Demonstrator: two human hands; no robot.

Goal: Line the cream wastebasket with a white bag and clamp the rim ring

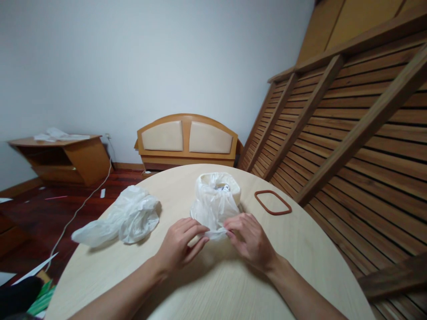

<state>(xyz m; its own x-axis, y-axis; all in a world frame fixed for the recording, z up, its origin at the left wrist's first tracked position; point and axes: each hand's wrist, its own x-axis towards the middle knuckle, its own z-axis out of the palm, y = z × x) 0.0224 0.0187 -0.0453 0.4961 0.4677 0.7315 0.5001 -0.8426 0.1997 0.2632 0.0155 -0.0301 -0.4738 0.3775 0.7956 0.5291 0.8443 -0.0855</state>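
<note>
Plastic bag (213, 206), one: white, thin, translucent. Lies at the centre of the frame, draped over the near side of a cream container (237, 194); how much of it lines the inside cannot be told.

Left hand (193, 235): grip pinches one end of the bag's near edge between thumb and fingers.

Right hand (242, 232): grip pinches the other end likewise; the paired hold seemingly serves to draw the edge out flat and even.

Silvery item (224, 188), one: within the container's mouth; kind unclear.

Ring frame (282, 213), one: brown, rounded corners; lies flat, right of centre, apart from the container, presumably set aside to leave both hands free.

Second plastic bag (138, 218), one: white, crumpled, left of centre.

Round bench (300, 262), one: pale wood-grain top, carries all the above.
</note>
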